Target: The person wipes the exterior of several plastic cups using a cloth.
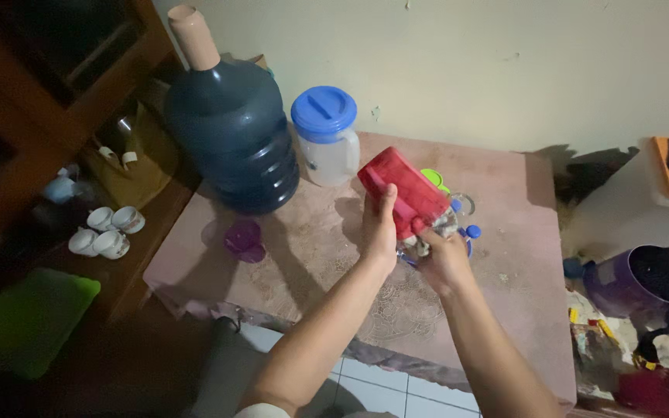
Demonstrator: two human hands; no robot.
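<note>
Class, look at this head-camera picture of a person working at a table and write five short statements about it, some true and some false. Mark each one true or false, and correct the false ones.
1. The left hand holds the red plastic container. True.
2. The large dark blue water jug lies on its side. False: it stands upright on the pinkish table.
3. The clear pitcher with the round blue lid stands to the right of the jug, near the wall. True.
4. The small purple cup is in the right hand. False: it sits alone on the table, left of both hands.
5. The white cups sit on the pinkish table. False: they are on the wooden shelf to its left.
</note>
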